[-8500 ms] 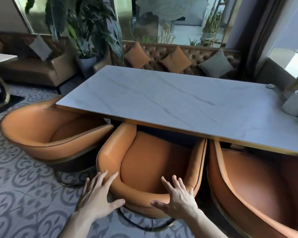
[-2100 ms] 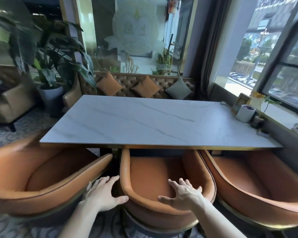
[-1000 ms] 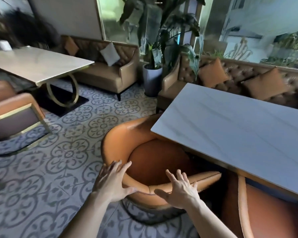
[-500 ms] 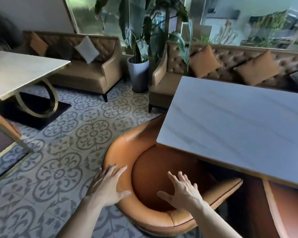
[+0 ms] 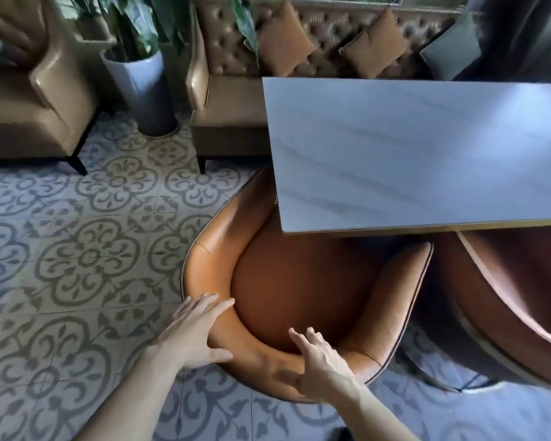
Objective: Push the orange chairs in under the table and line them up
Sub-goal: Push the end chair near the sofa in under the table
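- The left hand (image 5: 193, 332) lies flat on the outer back of the end orange chair (image 5: 299, 291), at about 7 o'clock on its curved shell, fingers spread, its grip apart and closed on nothing.
- The right hand (image 5: 323, 364) rests on the top rim of the same backrest at about 5 o'clock, its grip likewise apart, fingers draped loosely over the edge, not clamped.
- This chair sits at the corner of the desk (image 5: 420, 151), with its front tucked under and its left arm sticking out past the desk's short end.
- It looks turned a little, its open front pointing toward 1 o'clock, so in my judgement the step is to square it as well as push it.
- A good push would be even from both palms toward 12 o'clock, with a touch more from the left hand to swing the shell rightward.
- To the right, the neighbouring orange chair (image 5: 503, 300) stands just beside it; their arms are close, so little room remains at 3 o'clock, and scraping is the likely risk.
- The patterned floor (image 5: 86, 256) to the left, from 8 to 11 o'clock, is open.
- Farther off at 11 to 12 o'clock stand a sofa (image 5: 229, 100) and a plant pot (image 5: 137, 87), well apart from the chair.
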`<state>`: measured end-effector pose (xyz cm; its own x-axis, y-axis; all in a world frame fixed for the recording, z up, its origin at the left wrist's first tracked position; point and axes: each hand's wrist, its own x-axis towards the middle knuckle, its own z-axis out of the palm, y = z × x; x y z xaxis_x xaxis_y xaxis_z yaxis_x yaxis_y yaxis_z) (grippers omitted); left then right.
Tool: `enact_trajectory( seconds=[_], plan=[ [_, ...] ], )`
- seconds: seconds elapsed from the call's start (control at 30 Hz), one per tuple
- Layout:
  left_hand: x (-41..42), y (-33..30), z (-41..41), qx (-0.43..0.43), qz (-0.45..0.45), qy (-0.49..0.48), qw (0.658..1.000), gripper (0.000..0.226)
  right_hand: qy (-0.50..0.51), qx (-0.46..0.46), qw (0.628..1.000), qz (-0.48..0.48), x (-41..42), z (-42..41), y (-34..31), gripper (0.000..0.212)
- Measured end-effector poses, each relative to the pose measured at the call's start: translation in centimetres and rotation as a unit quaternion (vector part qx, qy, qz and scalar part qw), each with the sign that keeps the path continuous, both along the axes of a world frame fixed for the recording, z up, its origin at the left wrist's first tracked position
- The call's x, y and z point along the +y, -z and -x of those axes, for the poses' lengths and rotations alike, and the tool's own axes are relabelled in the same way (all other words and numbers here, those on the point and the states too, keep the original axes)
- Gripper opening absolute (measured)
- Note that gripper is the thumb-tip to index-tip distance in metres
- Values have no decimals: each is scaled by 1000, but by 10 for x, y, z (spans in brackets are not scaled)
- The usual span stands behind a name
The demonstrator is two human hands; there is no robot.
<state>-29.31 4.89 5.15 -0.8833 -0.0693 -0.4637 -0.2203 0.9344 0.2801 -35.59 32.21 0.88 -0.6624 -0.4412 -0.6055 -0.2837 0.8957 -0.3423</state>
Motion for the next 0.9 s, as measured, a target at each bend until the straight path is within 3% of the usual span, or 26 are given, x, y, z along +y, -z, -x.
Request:
enact_trajectory(
  seconds=[0.17, 0.33, 0.6, 0.9],
  plan=[
    [-6, 36, 9, -28, -4, 105, 994, 103, 0, -15, 1000, -25, -14, -29, 24, 108],
    [-4, 61, 5, -36, 7, 150, 988, 94, -28, 39, 998, -45, -14, -42, 29, 103],
    [-2, 68, -1, 34, 25, 141, 989, 89, -57, 64, 996, -33, -10, -39, 32, 87],
    [23, 64, -19, 36, 28, 100, 994, 84, -93, 63, 994, -6, 11, -35, 35, 76]
  ],
)
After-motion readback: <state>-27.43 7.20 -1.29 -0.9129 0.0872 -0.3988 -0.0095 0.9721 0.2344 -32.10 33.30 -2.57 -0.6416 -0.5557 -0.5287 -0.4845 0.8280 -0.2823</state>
